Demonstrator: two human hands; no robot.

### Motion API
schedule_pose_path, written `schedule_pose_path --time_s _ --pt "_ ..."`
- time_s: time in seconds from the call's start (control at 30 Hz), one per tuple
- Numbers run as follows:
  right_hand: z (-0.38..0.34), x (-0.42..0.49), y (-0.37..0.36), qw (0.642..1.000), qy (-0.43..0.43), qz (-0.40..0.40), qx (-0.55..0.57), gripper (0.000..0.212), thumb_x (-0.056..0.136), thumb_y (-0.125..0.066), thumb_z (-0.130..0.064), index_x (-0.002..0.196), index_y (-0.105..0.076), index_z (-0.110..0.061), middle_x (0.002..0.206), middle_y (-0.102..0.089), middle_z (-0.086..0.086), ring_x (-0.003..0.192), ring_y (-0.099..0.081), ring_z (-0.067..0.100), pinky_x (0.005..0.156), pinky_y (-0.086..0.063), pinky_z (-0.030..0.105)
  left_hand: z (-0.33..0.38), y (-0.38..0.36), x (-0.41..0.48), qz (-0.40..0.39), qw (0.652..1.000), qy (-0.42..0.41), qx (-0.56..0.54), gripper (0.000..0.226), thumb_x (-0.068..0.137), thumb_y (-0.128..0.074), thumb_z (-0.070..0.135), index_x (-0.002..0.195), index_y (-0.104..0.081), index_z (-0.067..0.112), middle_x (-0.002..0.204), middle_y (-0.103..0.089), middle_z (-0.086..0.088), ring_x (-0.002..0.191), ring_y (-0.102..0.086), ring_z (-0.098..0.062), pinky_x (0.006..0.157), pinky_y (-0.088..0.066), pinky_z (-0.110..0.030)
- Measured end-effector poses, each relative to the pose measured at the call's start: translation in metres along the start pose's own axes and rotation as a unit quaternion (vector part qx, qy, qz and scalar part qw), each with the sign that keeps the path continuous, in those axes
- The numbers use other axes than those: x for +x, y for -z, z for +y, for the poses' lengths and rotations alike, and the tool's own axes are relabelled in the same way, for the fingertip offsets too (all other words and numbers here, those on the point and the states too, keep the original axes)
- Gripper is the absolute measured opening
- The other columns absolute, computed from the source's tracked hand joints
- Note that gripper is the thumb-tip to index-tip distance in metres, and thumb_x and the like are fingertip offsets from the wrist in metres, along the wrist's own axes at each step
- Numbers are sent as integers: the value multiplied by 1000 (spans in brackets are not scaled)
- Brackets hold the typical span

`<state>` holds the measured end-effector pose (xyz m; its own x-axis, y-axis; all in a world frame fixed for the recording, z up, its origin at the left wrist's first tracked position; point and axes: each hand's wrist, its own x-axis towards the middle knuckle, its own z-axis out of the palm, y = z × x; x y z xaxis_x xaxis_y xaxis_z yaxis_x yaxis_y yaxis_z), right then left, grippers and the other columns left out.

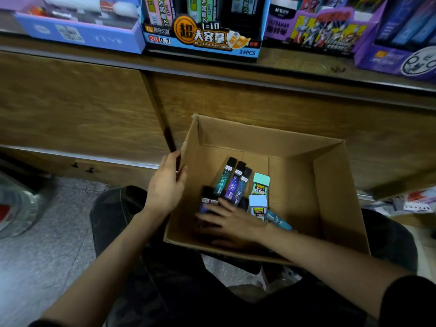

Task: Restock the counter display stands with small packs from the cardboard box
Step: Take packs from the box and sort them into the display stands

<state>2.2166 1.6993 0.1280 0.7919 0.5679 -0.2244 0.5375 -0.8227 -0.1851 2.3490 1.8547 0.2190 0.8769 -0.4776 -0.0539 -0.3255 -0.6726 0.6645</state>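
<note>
A wooden desk (295,61) runs across the top of the view, with wood-grain cabinet doors (70,102) beneath it and a speckled grey floor (47,256) at 8 o'clock. The cardboard box (259,138) sits open just below centre, resting on the person's dark-trousered knees. The left hand (165,185) is at the box's 9 o'clock wall, its grip closed over the rim with the thumb inside and the fingers outside. The right hand (233,220) reaches into the box, its grip wide, with fingers spread flat on the dark small packs (236,180) at the bottom; this hand is blurred. Three slim packs, teal, purple and blue, lie side by side at the hand's 12 o'clock. At its 1 o'clock lies a mint pack (260,184) marked "2B 0.7", with a pale blue pack (257,204) just below it. On the desk at 12 o'clock stands a blue display stand (203,46) printed "1=10", "超大容量", "2B 0.7" and "24PCS". At 1 o'clock a purple display stand (318,31) reads "ULTRAMAN", with "M&G" on a pack behind it. A lilac tray (82,36) sits at 11 o'clock; its writing is too blurred to read.
</note>
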Motion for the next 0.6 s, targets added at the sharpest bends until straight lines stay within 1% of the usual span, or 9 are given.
schedule_pose_path --time_s 0.03,0.1,0.2,0.3,0.37,0.43,0.5,0.53,0.6 --pt "-2 4 -3 999 11 -38 14 58 89 -16 -31 145 -30 -25 157 -16 5 144 -7 32 115 0 55 0 0 0 1 1000 -1 2 41 96 -47 21 136 -41 12 133 -49 -8 117 -51 -27 96 -44 -42" --pt "2 5 -2 998 -10 -53 20 56 92 -21 -32 147 -23 -29 158 -8 2 145 1 29 114 7 51 -1 1 -2 1 1000 -3 9 42 96 -47 21 137 -41 12 133 -49 -8 117 -51 -27 96 -44 -42" --pt "14 0 3 998 -50 -26 -9 53 99 -36 -32 148 -16 -33 159 -6 -1 145 2 26 116 3 49 2 2 -2 -4 1000 1 21 42 97 -46 21 137 -40 11 134 -48 -8 118 -51 -26 96 -44 -41" --pt "24 -6 12 997 -71 5 -15 49 100 -32 -40 147 -21 -32 157 -15 0 145 -6 25 117 0 45 9 6 -1 1 997 -17 69 39 95 -49 17 133 -43 8 130 -47 -10 117 -48 -25 97 -43 -39" --pt "27 -15 17 997 -71 36 -21 48 100 -31 -41 145 -30 -27 156 -22 1 145 -13 23 117 -3 43 17 12 -3 38 989 -83 116 40 92 -53 12 131 -46 5 130 -46 -14 119 -44 -27 101 -39 -40" --pt "26 -28 19 988 -106 112 -25 45 98 -34 -39 138 -44 -21 149 -38 3 139 -31 22 115 -20 42 26 14 -5 62 975 -169 133 38 89 -57 10 126 -51 5 127 -48 -14 117 -46 -28 98 -41 -42" --pt "31 -43 21 952 -217 215 24 37 95 -42 -33 126 -54 -16 136 -51 5 126 -46 23 105 -39 42 36 5 -1 34 971 -206 120 32 88 -58 12 119 -55 7 120 -52 -10 106 -54 -25 89 -47 -39" --pt "36 -48 22 921 -293 248 64 32 95 -45 -27 121 -56 -13 129 -54 7 119 -50 23 99 -45 42 41 -4 4 -8 979 -181 94 29 89 -57 15 118 -55 9 117 -53 -7 101 -56 -22 85 -49 -37" --pt "48 -53 27 841 -434 263 186 24 94 -48 -15 114 -58 -8 118 -57 9 108 -53 24 89 -46 37 50 -26 19 -103 993 -59 18 29 91 -57 22 118 -54 12 117 -52 -4 100 -55 -17 86 -46 -31"
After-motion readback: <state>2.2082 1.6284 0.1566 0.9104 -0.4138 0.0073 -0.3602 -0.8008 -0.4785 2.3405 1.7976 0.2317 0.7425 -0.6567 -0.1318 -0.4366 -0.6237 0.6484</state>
